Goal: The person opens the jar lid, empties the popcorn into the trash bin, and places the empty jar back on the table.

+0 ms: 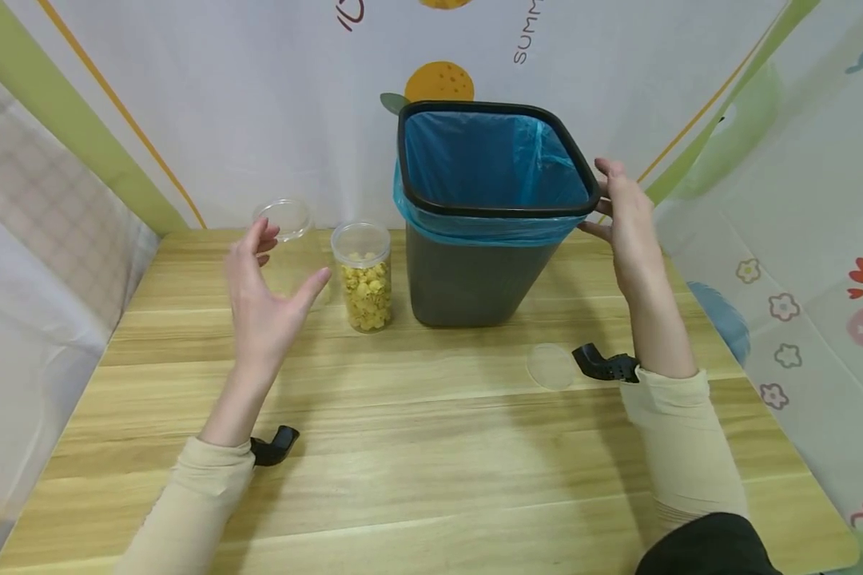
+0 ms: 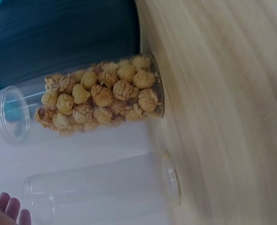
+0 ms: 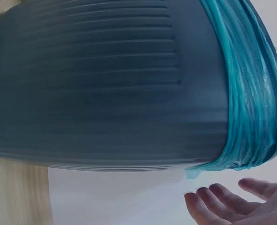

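Note:
In the head view my left hand [image 1: 262, 299] is raised with thumb and fingers spread, in front of an empty clear jar [image 1: 288, 214]. It holds nothing; its fingertips also show in the left wrist view. Just right of it stands a clear jar of popcorn [image 1: 367, 295], seen sideways in the left wrist view. My right hand [image 1: 627, 220] is beside the right rim of a dark grey trash can [image 1: 467, 283] lined with a blue bag [image 1: 467, 160]. In the right wrist view the fingers [image 3: 222, 199] are apart from the can, loosely bent and holding nothing.
A thin clear round lid [image 1: 552, 366] lies on the wooden table [image 1: 417, 463], right of the middle. Printed curtains [image 1: 259, 96] hang behind the table and along its sides. A black wrist camera [image 1: 604, 363] sits at each sleeve cuff.

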Demonstrator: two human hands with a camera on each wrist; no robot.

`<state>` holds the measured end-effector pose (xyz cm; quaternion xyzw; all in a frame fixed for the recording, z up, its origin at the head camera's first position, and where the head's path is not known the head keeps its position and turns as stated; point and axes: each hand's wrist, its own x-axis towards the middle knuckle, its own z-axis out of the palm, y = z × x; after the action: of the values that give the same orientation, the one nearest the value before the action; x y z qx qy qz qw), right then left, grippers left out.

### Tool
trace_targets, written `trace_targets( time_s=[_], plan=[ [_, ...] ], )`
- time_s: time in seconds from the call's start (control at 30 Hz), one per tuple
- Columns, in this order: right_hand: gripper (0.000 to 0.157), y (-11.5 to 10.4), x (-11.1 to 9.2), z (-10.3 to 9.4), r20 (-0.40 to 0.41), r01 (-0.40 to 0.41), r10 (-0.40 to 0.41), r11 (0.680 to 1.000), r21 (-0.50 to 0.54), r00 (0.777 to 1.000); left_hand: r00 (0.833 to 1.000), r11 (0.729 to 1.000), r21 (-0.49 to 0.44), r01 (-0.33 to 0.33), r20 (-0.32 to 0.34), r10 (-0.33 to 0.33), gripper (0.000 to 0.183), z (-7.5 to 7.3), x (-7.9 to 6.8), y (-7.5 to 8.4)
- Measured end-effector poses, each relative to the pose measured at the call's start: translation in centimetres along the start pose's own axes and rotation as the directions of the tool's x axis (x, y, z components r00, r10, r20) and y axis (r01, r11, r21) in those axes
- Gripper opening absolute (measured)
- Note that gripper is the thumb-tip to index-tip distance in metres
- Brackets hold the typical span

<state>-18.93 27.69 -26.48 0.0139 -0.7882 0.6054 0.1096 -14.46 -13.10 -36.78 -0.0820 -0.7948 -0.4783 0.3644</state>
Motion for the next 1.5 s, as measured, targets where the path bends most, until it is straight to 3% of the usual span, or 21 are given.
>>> trace_targets(
  time_s=[0.17,0.33,0.4,0.53,0.63,0.93,1.17,1.37,1.5],
  plan=[
    [0.056,0.1,-0.9,-0.1,-0.056,0.090,-0.091,0.996,-0.013,0.994,0.998,0.999,-0.025,0.025,0.053,-0.023,0.090,0.9,-0.6,-0.1],
    [0.053,-0.1,-2.0,0.0,-0.100,0.132,-0.138,0.989,-0.064,0.985,0.984,0.992,-0.059,0.109,0.147,-0.100,0.095,1.9,-1.1,-0.1],
    [0.053,-0.2,-2.5,0.1,-0.112,0.141,-0.151,0.986,-0.089,0.982,0.966,0.983,-0.055,0.175,0.202,-0.160,0.097,2.2,-1.2,0.0],
    [0.052,-0.4,-3.5,0.3,-0.131,0.153,-0.166,0.983,-0.102,0.977,0.908,0.953,-0.022,0.303,0.310,-0.282,0.101,3.0,-1.3,-0.2],
    [0.052,-0.5,-4.1,0.5,-0.150,0.169,-0.184,0.980,-0.105,0.971,0.876,0.938,-0.001,0.347,0.358,-0.324,0.103,3.5,-1.3,-0.5],
    [0.056,0.0,-5.7,1.1,-0.157,0.215,-0.230,0.971,-0.106,0.961,0.828,0.917,0.015,0.399,0.425,-0.367,0.112,4.6,-1.5,-1.2],
    [0.057,0.4,-6.7,1.8,-0.173,0.219,-0.248,0.961,-0.170,0.953,0.810,0.911,0.042,0.410,0.443,-0.384,0.113,5.2,-1.5,-1.4],
    [0.059,0.5,-7.1,2.2,-0.188,0.214,-0.243,0.964,-0.159,0.952,0.803,0.901,0.046,0.432,0.435,-0.407,0.105,6.0,-1.5,-1.5],
    [0.060,0.5,-7.3,2.6,-0.175,0.234,-0.261,0.958,-0.164,0.949,0.790,0.889,0.052,0.455,0.437,-0.430,0.100,6.3,-1.5,-1.7]
  ],
)
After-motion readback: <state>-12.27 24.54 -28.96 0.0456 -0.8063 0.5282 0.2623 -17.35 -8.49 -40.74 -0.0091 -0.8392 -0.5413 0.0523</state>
